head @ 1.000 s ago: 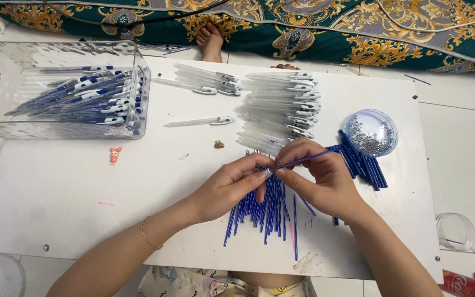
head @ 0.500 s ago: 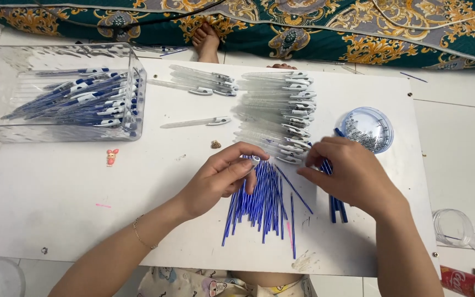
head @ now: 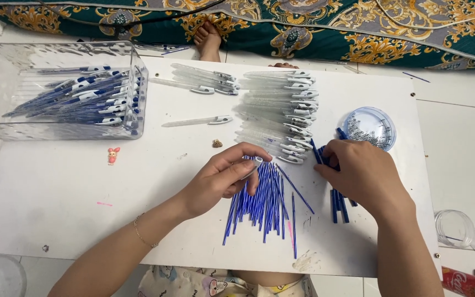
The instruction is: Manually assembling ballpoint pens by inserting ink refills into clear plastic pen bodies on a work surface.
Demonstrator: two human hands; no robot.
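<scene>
— What do we have in the containers?

— At far left we keep a clear plastic bin (head: 56,91) with a heap of finished blue-and-white pens (head: 83,99) lying lengthwise in it. At right sits a round clear lid (head: 370,127) holding small metal springs (head: 366,133). Just off the board's right edge stands an empty clear cup (head: 456,228), and beside it a red drink can (head: 468,283).

— And our hands?

— Our left hand (head: 224,179) pinches one clear pen barrel (head: 254,165) between thumb and fingers, right above the fan of blue refills (head: 265,201) spread in front of us. Our right hand (head: 358,176) is curled, palm down, over a second bunch of blue refills (head: 339,203); its fingertips touch them, but we cannot tell whether it actually grips one.

— Where are the rest of the barrels?

— Stacked in a long pile of clear barrels (head: 281,113) between our hands and the far edge, with a smaller group (head: 204,80) to its left and one lone barrel (head: 196,121) lying apart.

— What about the surface and the room?

— We work on a white board (head: 72,209) laid on a pale tiled floor (head: 457,137). A tiny pink figure (head: 113,155) lies on the board near the bin. Across the top runs a teal and gold patterned fabric (head: 314,27), and another person's bare foot (head: 209,41) rests at its edge.
</scene>
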